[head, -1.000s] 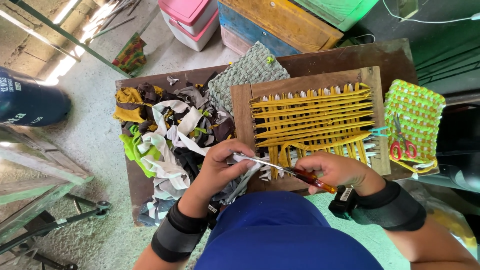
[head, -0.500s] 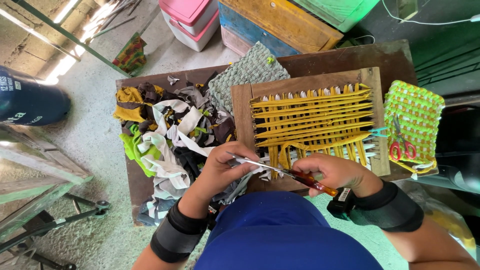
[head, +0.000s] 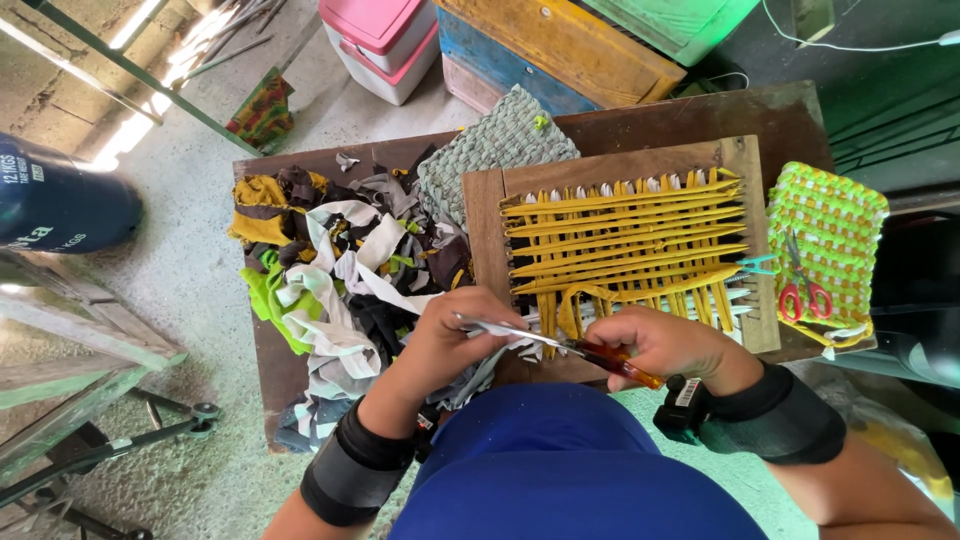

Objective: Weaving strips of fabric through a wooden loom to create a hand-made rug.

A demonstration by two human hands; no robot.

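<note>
A wooden weaving frame (head: 485,215) strung with yellow fabric loops (head: 625,235) lies on a dark wooden table (head: 780,110). My right hand (head: 665,345) grips a metal hook tool with an amber handle (head: 620,362) at the frame's near edge. The tool's thin shaft (head: 510,330) points left to my left hand (head: 455,335), which pinches a grey-white fabric strip (head: 490,365) against the tip. Both wrists wear black bands.
A heap of fabric scraps (head: 340,270) in yellow, green, white and black fills the table's left. A grey woven mat (head: 500,145) lies behind the frame. Right of it, red-handled scissors (head: 803,295) rest on a green woven mat (head: 830,225). Coloured crates stand beyond.
My two hands have stayed at the frame's near edge, shifting only slightly. The hook's shaft sits a little lower across my left fingers.
</note>
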